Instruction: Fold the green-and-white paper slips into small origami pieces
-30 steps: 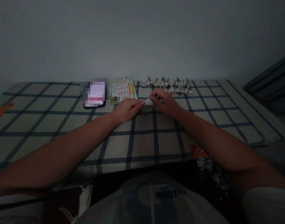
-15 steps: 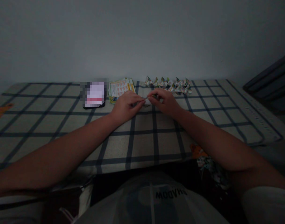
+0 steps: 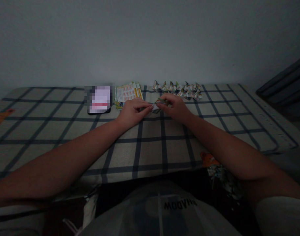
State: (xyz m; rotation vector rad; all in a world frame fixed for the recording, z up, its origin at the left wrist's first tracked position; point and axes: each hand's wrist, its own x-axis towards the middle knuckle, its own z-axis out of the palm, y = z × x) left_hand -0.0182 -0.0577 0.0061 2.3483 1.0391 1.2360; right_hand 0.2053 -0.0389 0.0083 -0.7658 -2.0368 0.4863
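My left hand [image 3: 133, 112] and my right hand [image 3: 173, 107] meet over the checked cloth [image 3: 150, 144], both pinching a small folded piece of printed paper [image 3: 156, 106] between their fingertips. The paper is held just above the cloth. Behind my right hand lies a row of several small folded paper shapes [image 3: 178, 88]. A stack of printed paper sheets [image 3: 126, 93] lies just beyond my left hand.
A phone with a lit screen [image 3: 99, 99] lies left of the paper stack. A pale wall rises behind the cloth. A dark slatted object [image 3: 285, 88] stands at the right. More crumpled printed paper [image 3: 221, 177] and an orange patch [image 3: 208, 159] sit near my right forearm.
Both hands have shifted slightly away from me and kept working the small paper; it was flatter and lower a second ago and is now more tightly folded between the fingertips.
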